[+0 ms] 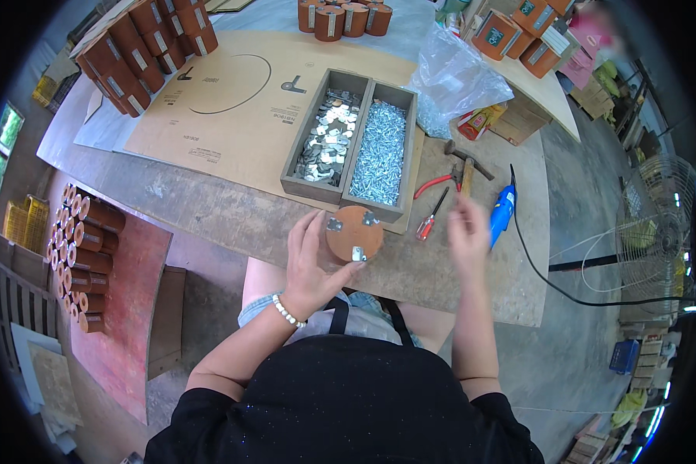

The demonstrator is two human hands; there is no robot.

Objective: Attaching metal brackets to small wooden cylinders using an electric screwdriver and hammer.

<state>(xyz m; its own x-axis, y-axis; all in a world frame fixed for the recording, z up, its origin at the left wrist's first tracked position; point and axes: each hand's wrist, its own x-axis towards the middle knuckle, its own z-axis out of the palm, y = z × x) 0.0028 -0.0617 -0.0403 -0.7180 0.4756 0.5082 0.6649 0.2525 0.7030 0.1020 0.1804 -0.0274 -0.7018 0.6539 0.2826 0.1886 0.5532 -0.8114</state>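
My left hand (311,259) is closed around the left side of a round reddish-brown piece (353,234) at the table's near edge, its thumb by a small metal plate (358,253) on the flat face. Two more plates sit on that face's far side. My right hand (469,236), smeared by motion, is at the near end of a hammer (467,166) handle; whether it grips the handle I cannot tell. Red-handled pliers (435,184), a screwdriver (428,224) with a red and clear handle, and a blue corded power tool (503,213) lie close by.
A two-part wooden box (288,174) holds metal plates on the left and screws on the right. Beyond lie cardboard (224,147) and a clear plastic bag (456,73). Stacked brown cylinders (127,69) stand far left; more cover a low reddish table (131,309). A fan (653,224) stands right.
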